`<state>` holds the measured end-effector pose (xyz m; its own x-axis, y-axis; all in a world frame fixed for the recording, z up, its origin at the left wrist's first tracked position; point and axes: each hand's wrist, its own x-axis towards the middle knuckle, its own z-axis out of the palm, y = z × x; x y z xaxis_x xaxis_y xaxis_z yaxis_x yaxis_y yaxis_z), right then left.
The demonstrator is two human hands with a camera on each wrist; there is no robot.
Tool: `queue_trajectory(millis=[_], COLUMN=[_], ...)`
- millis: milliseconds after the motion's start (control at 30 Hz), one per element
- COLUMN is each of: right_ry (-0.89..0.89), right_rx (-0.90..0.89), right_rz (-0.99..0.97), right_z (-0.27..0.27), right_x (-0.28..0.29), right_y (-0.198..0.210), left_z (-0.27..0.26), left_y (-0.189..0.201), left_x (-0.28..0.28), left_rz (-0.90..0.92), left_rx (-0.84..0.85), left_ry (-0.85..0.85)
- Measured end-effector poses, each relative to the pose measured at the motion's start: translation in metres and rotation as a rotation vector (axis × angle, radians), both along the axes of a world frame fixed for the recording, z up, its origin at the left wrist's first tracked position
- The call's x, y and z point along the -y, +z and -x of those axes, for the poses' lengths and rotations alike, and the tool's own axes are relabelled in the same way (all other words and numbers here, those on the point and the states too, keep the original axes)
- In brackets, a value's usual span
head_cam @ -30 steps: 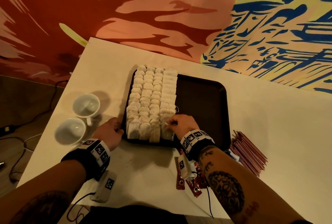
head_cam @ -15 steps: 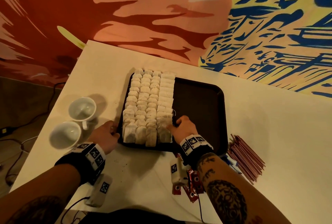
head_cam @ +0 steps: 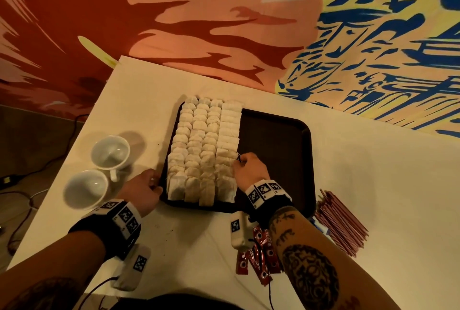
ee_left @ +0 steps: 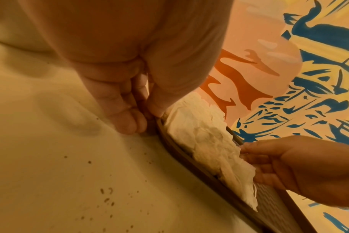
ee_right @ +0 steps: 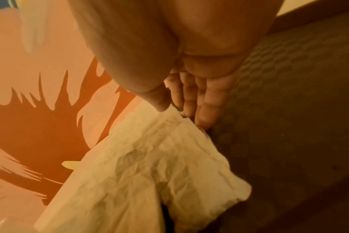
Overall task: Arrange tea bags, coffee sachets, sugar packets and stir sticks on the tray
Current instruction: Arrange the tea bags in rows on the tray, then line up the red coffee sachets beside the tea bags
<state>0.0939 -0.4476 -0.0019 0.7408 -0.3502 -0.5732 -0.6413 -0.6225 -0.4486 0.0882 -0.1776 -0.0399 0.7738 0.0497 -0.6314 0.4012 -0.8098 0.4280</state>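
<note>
Tea bags (head_cam: 206,150): four rows filling tray (head_cam: 276,150) 9 o'clock half, done. My right hand (head_cam: 249,170) fingers straight, nudging row edge; left hand (head_cam: 145,187) pinching tray rim. Sachets (head_cam: 258,252), sticks (head_cam: 341,225) on table at 5 o'clock, pending. Sugar not seen.

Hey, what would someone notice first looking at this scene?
Rows of pale tea bags fill the left half of a dark tray, its right half bare. The right hand touches the bags' right edge; the left hand holds the tray's left rim. Behind, a vivid orange and blue mural.
</note>
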Motion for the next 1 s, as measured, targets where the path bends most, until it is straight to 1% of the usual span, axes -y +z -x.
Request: queue_trajectory(millis=[100, 267, 400, 500, 633, 733, 900, 1000], right_ry=[0.065, -0.046, -0.01, 0.012, -0.021, 0.02, 0.101, 0.155], right_rx=[-0.066, -0.012, -0.025, -0.061, -0.039, -0.057, -0.179, -0.238], right_rz=[0.012, -0.008, -0.055, -0.059, -0.025, 0.017, 0.161, 0.163], right_z=[-0.007, -0.033, -0.058, -0.059, -0.034, 0.0, 0.066, 0.098], right_x=[-0.002, 0.008, 0.01, 0.013, 0.03, 0.043, 0.057, 0.058], right_y=[-0.003, -0.002, -0.001, 0.002, 0.012, 0.016, 0.024, 0.02], left_z=[-0.001, -0.002, -0.001, -0.001, 0.001, 0.003, 0.01, 0.019], left_y=[0.0, -0.002, -0.004, -0.006, -0.005, -0.007, -0.007, -0.005], left_x=[0.002, 0.001, 0.001, 0.001, 0.001, 0.002, 0.001, 0.0], left_rz=[-0.04, -0.031, -0.019, -0.024, -0.069, -0.074, -0.088, -0.102], left_rx=[0.017, 0.004, -0.007, -0.012, 0.017, 0.056, 0.069, 0.063], left_ry=[-0.034, -0.002, 0.033, 0.031, -0.029, -0.052, -0.066, -0.058])
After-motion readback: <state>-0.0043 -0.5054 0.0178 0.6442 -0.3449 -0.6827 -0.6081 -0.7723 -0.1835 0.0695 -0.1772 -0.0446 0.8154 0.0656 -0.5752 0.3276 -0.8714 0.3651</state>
